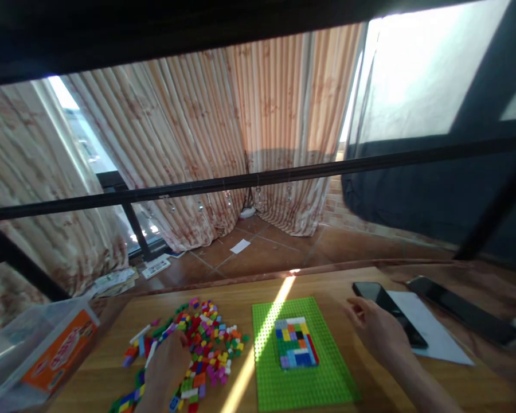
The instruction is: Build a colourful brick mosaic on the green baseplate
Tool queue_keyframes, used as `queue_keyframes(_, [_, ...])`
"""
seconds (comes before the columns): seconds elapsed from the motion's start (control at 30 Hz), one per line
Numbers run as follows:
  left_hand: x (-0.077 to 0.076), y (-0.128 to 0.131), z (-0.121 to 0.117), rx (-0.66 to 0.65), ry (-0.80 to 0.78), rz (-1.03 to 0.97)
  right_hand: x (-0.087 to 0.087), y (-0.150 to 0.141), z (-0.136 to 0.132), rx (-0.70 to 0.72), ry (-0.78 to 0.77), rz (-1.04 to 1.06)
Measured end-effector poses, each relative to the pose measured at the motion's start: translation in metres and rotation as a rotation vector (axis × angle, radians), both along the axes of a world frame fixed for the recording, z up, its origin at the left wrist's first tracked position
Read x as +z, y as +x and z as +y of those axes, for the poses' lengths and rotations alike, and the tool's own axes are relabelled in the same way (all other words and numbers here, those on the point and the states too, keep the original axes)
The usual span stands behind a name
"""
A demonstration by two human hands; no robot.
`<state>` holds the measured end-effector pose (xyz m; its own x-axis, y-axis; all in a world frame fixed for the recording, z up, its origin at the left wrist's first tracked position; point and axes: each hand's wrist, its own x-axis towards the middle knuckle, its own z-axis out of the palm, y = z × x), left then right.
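Note:
My left hand (169, 358) is in the pile of loose toy bricks (210, 332), its fingers curled down among them. Whatever its fingertips hold is hidden. My right hand (376, 327) hovers near the table's right side, beside a black smartphone (406, 327), partly covering it. Its fingers are bent together, and anything between them is too small to make out. Between the hands lies a green baseplate (301, 390). On it sits a flat block of multicoloured bricks (295, 343), framed partly in red, blue and white.
A clear plastic box (55, 310) with an orange label stands at the left. White paper (438, 338) lies under the phone, with a long dark object (464, 310) farther right. A black metal bar (258, 180) crosses beyond the wooden table (327, 285), in front of curtains.

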<state>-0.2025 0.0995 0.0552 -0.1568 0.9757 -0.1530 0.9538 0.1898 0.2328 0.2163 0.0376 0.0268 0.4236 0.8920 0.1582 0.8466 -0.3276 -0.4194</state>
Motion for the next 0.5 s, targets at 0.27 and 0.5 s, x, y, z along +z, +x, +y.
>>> queue_keyframes(0.27, [0.016, -0.007, 0.001, 0.075, 0.138, -0.320, -0.005, 0.047, -0.007, -0.205, 0.061, 0.115])
queue_keyframes(0.5, [0.026, 0.087, -0.024, -0.098, 0.083, -1.092, 0.027, -0.072, -0.004, 0.264, 0.416, 0.948])
